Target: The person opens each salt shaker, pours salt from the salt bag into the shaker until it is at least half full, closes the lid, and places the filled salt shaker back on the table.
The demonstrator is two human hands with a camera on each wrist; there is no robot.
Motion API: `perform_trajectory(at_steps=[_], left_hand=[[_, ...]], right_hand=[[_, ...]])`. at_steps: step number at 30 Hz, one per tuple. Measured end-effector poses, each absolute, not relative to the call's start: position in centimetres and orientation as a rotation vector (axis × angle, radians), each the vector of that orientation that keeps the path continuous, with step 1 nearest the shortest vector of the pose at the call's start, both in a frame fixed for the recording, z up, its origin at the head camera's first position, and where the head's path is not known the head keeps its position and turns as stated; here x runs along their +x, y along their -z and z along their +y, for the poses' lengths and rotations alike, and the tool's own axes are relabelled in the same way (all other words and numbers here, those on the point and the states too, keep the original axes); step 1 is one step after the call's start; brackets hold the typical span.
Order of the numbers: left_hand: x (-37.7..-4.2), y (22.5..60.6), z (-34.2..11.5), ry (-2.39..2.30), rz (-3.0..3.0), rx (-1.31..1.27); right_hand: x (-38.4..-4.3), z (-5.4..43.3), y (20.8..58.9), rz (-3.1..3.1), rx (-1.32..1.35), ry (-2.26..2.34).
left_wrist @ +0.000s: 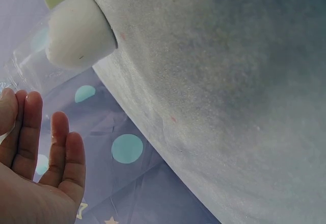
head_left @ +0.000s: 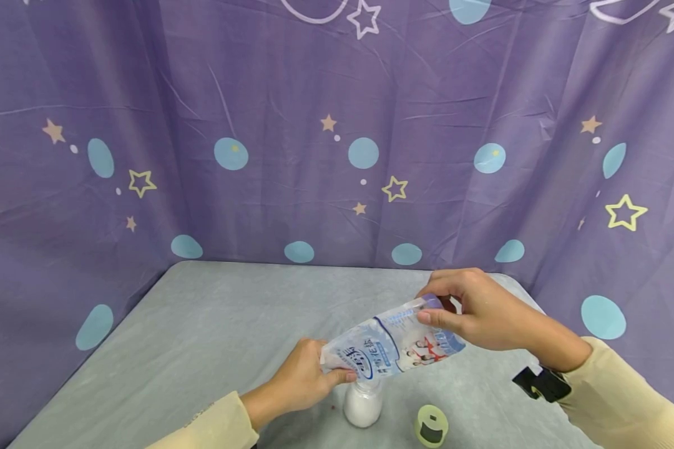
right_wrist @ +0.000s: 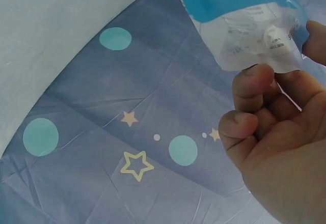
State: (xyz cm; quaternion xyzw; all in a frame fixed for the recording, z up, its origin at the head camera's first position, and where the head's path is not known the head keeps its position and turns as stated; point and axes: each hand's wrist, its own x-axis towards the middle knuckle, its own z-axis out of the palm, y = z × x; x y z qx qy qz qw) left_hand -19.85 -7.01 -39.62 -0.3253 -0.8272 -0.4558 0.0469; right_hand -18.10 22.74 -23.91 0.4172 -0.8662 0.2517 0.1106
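A printed plastic salt bag (head_left: 390,337) slants above the table, its lower left end over the mouth of a clear jar (head_left: 363,404). My left hand (head_left: 300,379) pinches that lower end, thumb on the front. Its fingertips are beside the jar neck in the left wrist view. My right hand (head_left: 480,312) grips the bag's raised far end between thumb and fingers. White salt (left_wrist: 81,30) fills much of the upright jar; the bag hides its mouth in the head view. In the right wrist view, the bag's clear end (right_wrist: 260,46) sits between thumb and fingers.
A light green round lid (head_left: 431,426) with a dark patch lies right of the jar, near the front. A grey cloth (head_left: 230,318) covers the table. Purple patterned curtain (head_left: 292,187) hangs behind and at both sides.
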Motion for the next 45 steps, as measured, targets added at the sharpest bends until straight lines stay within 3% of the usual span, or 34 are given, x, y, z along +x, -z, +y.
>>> perform_trajectory(at_steps=[45], left_hand=[[-19.83, 39.34, -6.97, 1.436, -2.558, -0.978]], right_hand=[[-18.36, 22.76, 23.95, -2.46, 1.272, -0.68]])
